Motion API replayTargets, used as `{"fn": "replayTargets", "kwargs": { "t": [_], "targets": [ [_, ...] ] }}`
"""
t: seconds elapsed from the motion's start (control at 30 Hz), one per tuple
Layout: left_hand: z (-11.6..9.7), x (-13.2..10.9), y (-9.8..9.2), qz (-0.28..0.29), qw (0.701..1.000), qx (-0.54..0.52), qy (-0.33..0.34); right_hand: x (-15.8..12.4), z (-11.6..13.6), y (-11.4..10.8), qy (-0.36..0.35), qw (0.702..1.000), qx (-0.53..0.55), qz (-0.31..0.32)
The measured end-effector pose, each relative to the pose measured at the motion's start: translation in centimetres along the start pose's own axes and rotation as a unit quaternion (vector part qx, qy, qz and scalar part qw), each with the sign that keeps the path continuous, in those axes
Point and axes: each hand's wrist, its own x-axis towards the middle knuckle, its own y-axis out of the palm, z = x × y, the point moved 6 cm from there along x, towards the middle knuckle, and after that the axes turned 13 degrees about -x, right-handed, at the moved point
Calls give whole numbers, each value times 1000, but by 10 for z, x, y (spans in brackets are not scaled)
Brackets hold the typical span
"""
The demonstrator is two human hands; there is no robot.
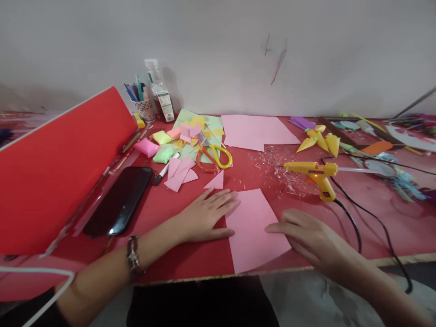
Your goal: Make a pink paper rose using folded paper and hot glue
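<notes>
Two hands (pixel 206 215) (pixel 304 234) on one pink sheet (pixel 252 222), one glue gun (pixel 310 169) beyond.

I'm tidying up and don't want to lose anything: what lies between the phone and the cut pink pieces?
A white-and-black marker lies slantwise between the phone and the cut pink pieces; the head view shows it.

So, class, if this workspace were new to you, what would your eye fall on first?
Probably the big red panel, slanting along the left of the picture as the largest bright block. Next, the yellow glue gun on the right, with a small orange light glowing. Then, front and centre, a pink sheet with the left hand and right hand at its opposite sides.
</notes>
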Motion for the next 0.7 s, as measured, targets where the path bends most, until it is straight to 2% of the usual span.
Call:
{"fn": "replayTargets", "kwargs": {
  "t": [0.1,0.23,0.33,0.43,0.5,0.7],
  "targets": [
    [4,8,-2,4,1000,-15,24,5,-5,0,-26,999,-35,-3],
    [6,15,-8,-16,999,-1,28,12,-2,16,-79,993,13,90],
    [3,14,-10,-53,998,0,21,21,-2,26,-66,987,21,143],
    [2,10,-9,-88,996,-3,-11,36,-1,31,-64,983,40,169],
    [2,7,-9,-97,995,1,-22,47,1,35,-67,983,55,164],
    [3,2,-8,-94,994,-46,-43,67,4,45,-81,992,48,78]
  ]
}}
